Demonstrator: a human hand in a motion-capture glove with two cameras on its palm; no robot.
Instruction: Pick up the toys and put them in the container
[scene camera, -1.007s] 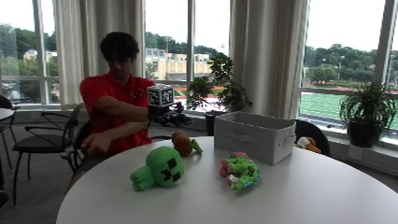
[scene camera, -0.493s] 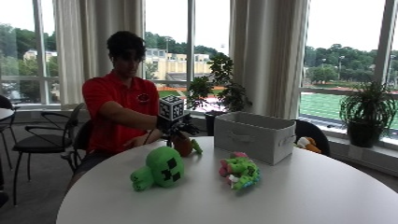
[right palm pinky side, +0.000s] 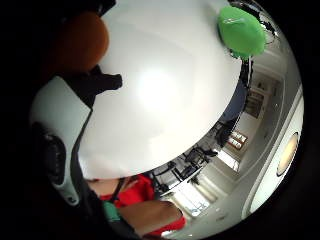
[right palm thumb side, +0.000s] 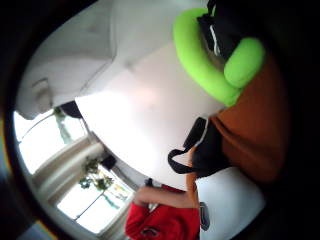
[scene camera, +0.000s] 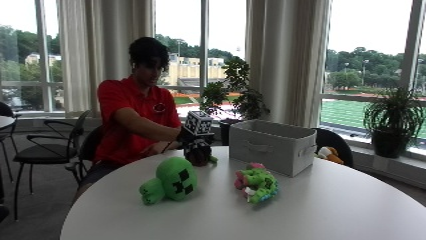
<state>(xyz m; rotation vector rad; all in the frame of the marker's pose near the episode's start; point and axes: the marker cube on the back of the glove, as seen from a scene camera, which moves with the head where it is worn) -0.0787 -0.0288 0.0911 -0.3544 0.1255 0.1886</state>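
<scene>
Nearest on the white round table (scene camera: 333, 210), a small pink-and-green plush (scene camera: 256, 183) is lying on its side, and just left of it a big green block-faced plush (scene camera: 172, 180) is sitting apart from it. Behind those two, toward the far edge, the gloved right hand (scene camera: 198, 148) is coming down on a brown toy (right palm thumb side: 250, 125) with green leafy arms (right palm thumb side: 210, 65) — the palm views are showing it close against the palm, with gloved fingers (right palm thumb side: 205, 150) wrapping its side, so the hand is gripping it on the tabletop. Just right of the hand, the grey fabric container (scene camera: 271, 146) is standing upright, apart from the toy. Beyond it, a person in a red shirt (scene camera: 126, 117) is sitting at the table — arm reaching forward.
</scene>
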